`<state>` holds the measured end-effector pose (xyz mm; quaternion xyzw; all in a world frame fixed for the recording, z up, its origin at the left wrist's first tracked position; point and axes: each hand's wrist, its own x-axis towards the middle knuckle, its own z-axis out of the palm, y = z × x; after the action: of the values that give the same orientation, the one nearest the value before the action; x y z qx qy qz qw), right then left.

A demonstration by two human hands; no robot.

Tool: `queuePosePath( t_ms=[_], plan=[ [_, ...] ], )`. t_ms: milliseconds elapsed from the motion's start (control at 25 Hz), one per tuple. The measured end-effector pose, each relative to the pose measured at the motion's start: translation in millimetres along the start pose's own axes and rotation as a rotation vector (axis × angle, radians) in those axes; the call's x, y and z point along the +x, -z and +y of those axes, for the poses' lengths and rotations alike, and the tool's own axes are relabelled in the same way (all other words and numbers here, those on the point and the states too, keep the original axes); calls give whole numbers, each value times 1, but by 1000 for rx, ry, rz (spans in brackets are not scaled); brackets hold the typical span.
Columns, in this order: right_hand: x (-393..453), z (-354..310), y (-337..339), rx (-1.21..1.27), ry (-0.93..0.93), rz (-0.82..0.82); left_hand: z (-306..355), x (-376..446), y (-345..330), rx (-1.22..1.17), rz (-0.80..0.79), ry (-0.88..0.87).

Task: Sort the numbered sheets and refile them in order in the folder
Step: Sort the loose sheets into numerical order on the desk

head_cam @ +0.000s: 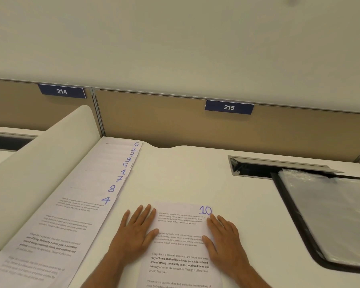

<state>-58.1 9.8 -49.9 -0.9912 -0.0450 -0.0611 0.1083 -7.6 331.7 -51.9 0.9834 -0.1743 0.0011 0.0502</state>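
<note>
A printed sheet marked 10 (180, 249) lies flat on the white desk in front of me. My left hand (134, 231) rests flat with straight fingers on its left edge. My right hand (224, 233) lies flat on its right edge, fingertips just below the blue 10. To the left, several sheets (71, 206) are fanned in a staggered row along the desk divider, their blue corner numbers reading 6, 2, 3, 9, 5, 1, 7, 8, 4 from far to near. The black folder (328, 217) with clear plastic sleeves lies open at the right.
A curved white divider (40, 163) rises along the left of the fanned sheets. A cable hatch (258, 167) stands open in the desk behind the folder. Beige partition panels labelled 214 and 215 close off the back of the desk (195, 173).
</note>
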Motion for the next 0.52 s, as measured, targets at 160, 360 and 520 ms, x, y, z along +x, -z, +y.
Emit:
queuePosePath(
  t_ms=[160,360,520],
  plan=[
    [0,0,0,68,25,46,1,-1,4,10,-6,3],
    [1,2,-3,167,58,79,2,-2,8,-39,-26,-9],
    [11,-4,-1,211,-10,177,-7,7,13,-257,159,-54]
  ],
)
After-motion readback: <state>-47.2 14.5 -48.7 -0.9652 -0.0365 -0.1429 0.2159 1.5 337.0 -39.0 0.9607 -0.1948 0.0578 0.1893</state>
